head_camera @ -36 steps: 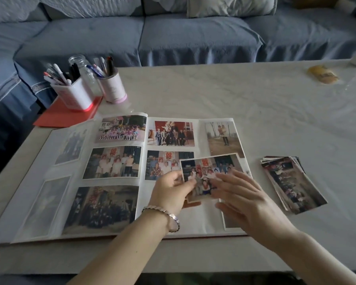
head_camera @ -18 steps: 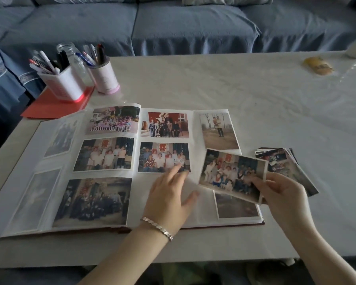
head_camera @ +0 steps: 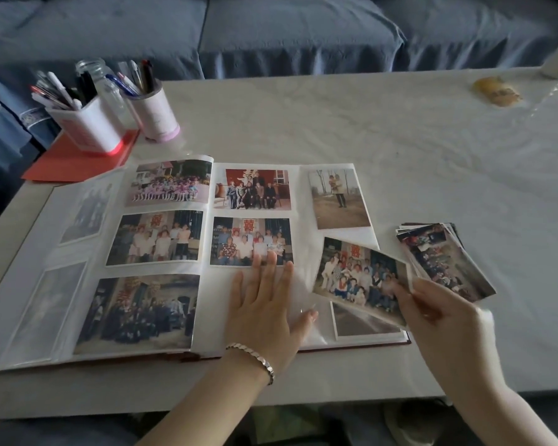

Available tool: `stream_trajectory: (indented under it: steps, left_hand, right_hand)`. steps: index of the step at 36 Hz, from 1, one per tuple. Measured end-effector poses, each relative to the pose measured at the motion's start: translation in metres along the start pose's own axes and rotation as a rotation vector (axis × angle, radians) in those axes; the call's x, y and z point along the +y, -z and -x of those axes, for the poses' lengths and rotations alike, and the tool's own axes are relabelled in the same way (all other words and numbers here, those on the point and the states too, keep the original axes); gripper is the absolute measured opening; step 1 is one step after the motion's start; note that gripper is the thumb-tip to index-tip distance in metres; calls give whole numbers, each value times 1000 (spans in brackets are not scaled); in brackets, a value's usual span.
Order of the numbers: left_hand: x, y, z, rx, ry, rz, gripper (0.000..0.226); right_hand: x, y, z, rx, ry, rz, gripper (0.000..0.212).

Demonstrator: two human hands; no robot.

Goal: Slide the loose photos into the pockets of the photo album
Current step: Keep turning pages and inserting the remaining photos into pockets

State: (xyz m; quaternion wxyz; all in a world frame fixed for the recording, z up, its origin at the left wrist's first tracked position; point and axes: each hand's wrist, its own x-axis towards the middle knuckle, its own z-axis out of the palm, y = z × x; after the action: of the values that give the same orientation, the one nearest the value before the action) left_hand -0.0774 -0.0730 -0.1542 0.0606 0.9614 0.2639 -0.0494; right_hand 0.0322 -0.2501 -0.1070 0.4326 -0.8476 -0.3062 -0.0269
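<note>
Loading one photo [head_camera: 358,278], pinched at its corner by right fingers [head_camera: 409,300], just right of flat, spread left fingers [head_camera: 268,268] pressing the album [head_camera: 300,226]. Next, likely: tipping its edge into the empty pocket [head_camera: 305,284] by left fingers.

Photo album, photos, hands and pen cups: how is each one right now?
photo album: open, lying flat on the table.
loose photo: held above the right page, not in a pocket.
photo pile: lying fanned on the table, right of the album.
left hand: open, flat on the right page.
right hand: pinches the loose photo's edge.
pen cups: upright, full.
</note>
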Motion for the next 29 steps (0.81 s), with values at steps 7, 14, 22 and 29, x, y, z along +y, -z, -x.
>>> stream_trajectory:
  steps: [7, 14, 22, 29]
  left_hand:
    - [-5, -11, 5, 65, -54, -5, 62]
    - [-5, -11, 6, 70, -57, 29, 64]
    - [-8, -9, 6, 4, -74, 53, 60]
    - [-7, 8, 6, -96, -103, 19, 80]
  right_hand:
    - [0, -6, 3, -103, -144, -30, 20]
    - [4, -8, -6, -341, -506, -242, 6]
    - [13, -1, -22, -526, -661, -278, 7]
    - [8, -8, -28, -582, -655, -318, 7]
